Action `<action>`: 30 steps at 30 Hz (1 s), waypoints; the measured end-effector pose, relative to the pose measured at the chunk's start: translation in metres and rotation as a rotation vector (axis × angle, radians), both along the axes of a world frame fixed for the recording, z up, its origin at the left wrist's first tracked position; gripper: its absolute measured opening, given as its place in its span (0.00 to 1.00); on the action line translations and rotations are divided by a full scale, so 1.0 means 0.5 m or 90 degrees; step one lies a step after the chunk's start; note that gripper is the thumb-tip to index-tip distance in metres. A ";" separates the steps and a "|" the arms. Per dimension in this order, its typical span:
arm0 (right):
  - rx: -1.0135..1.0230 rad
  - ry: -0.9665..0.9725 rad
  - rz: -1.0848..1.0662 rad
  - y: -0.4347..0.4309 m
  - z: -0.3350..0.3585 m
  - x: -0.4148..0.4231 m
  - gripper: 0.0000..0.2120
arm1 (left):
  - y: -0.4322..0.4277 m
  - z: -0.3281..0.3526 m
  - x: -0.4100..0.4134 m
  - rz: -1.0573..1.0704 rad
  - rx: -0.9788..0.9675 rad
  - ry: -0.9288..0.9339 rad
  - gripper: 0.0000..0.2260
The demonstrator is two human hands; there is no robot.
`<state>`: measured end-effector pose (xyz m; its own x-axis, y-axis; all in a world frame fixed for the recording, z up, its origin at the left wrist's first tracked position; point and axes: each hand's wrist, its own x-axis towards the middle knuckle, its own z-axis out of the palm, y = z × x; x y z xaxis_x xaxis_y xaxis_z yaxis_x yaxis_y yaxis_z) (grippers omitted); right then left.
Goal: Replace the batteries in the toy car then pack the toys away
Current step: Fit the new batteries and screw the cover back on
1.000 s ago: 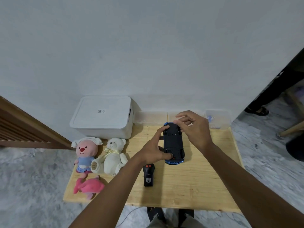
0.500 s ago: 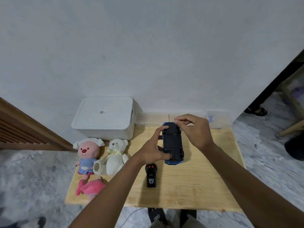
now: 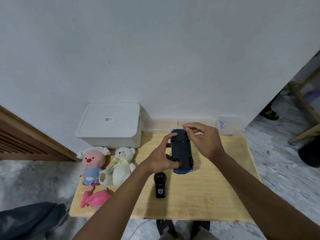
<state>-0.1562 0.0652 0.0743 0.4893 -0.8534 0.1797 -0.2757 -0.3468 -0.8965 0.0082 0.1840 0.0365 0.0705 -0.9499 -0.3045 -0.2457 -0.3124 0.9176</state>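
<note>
A blue toy car lies upside down on the wooden table, its black underside facing up. My left hand grips the car's left side, thumb on the rear and fingers at the front wheel. My right hand hovers over the car's far end with its fingertips pinched together at the underside; whether they hold something small I cannot tell. A black remote control lies just in front of the car.
A closed white storage box stands at the back left. Three plush toys lie at the left: a pink-faced one, a white bear and a pink one. Clear plastic containers line the back edge.
My right hand's fingertips have lifted slightly from the car's far end. My left hand keeps its grip. The camera has tilted a little, and a dark trouser leg appears at lower left.
</note>
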 end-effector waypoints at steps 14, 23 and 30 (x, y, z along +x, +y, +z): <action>-0.054 0.022 0.000 -0.003 -0.004 0.010 0.08 | -0.006 0.000 -0.002 -0.009 0.014 -0.020 0.46; -0.066 0.036 0.015 -0.005 -0.003 0.009 0.07 | 0.000 0.002 0.005 0.010 0.013 -0.015 0.45; -0.025 0.020 -0.003 -0.007 0.005 0.010 0.01 | 0.011 0.006 0.006 0.007 0.023 -0.014 0.45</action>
<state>-0.1511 0.0618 0.0765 0.4914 -0.8481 0.1982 -0.3046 -0.3806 -0.8732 0.0115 0.1894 0.0397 0.0882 -0.9372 -0.3376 -0.2624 -0.3488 0.8997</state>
